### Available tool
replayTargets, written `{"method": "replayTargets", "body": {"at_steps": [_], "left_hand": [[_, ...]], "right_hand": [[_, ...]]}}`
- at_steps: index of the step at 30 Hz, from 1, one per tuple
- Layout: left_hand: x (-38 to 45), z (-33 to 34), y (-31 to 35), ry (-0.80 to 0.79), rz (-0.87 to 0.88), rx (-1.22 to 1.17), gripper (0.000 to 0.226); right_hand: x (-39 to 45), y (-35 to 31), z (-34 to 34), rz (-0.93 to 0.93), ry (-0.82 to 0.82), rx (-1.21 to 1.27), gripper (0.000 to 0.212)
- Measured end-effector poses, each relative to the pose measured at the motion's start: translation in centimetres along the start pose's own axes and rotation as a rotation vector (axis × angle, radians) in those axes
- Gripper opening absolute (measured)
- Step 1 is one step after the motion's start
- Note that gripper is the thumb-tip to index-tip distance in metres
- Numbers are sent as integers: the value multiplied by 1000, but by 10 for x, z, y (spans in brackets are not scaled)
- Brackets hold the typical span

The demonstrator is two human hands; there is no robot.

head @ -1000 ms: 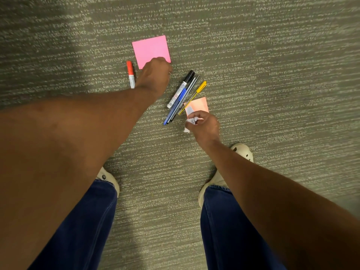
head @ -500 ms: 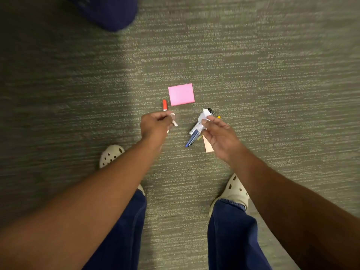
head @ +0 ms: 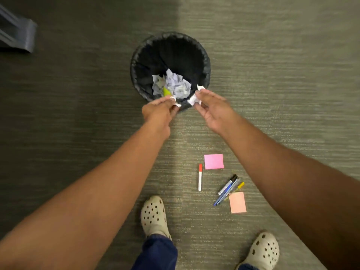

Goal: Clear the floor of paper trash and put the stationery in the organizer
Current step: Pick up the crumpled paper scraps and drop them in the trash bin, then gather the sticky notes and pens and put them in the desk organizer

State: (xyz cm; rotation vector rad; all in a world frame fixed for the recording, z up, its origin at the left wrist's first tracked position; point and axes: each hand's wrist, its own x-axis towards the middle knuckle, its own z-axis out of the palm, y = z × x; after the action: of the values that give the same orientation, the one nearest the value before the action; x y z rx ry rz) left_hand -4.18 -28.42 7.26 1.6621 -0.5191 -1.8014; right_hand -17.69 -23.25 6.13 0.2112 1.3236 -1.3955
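Note:
A black trash bin (head: 206, 61) stands on the carpet ahead, with crumpled white paper (head: 176, 84) inside. My left hand (head: 157, 112) pinches a small white paper scrap (head: 176, 103) at the bin's near rim. My right hand (head: 213, 109) holds a crumpled white paper piece (head: 194, 99) beside it, over the same rim. On the floor behind my hands lie a red-capped marker (head: 200, 177), a pink sticky pad (head: 213, 161), a bundle of pens (head: 228, 189) and a peach sticky pad (head: 237, 202).
A dark grey furniture base (head: 18, 34) sits at the far left. My two feet in beige clogs, the left (head: 153, 216) and the right (head: 265, 250), stand near the stationery. Grey carpet (head: 282, 75) surrounds the bin.
I have straightened and stepped toward the bin; both hands lifted from the floor with paper scraps and now reach over the bin's rim. The stationery stays on the carpet.

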Motion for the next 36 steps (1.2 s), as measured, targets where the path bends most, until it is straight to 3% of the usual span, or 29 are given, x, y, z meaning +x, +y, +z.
{"method": "replayTargets", "body": {"at_steps": [4, 7, 9, 11, 17, 21, 29, 33, 36], "left_hand": [[21, 21, 54, -97, -68, -10, 24], [34, 22, 78, -205, -102, 69, 44], [38, 17, 78, -167, -35, 163, 43], [38, 8, 64, -128, 45, 241, 36], [19, -46, -35, -86, 49, 408, 21], [-3, -68, -123, -129, -7, 654, 10], [-5, -73, -282, -220, -57, 902, 11], [5, -70, -343, -307, 132, 1167, 15], [19, -64, -370, -430, 330, 1364, 14]], "right_hand": [[23, -34, 54, 10, 50, -191, 33], [39, -51, 69, 76, -27, -271, 49], [45, -57, 65, 92, -54, -294, 58], [47, -58, 46, 77, -61, -316, 54], [28, -16, -73, 21, 4, -290, 16], [10, 27, -177, 64, 114, -271, 5], [-8, 151, -371, 229, 312, -525, 11], [1, 218, -425, 341, 472, -953, 38], [3, 251, -445, 381, 438, -1199, 62]]}}
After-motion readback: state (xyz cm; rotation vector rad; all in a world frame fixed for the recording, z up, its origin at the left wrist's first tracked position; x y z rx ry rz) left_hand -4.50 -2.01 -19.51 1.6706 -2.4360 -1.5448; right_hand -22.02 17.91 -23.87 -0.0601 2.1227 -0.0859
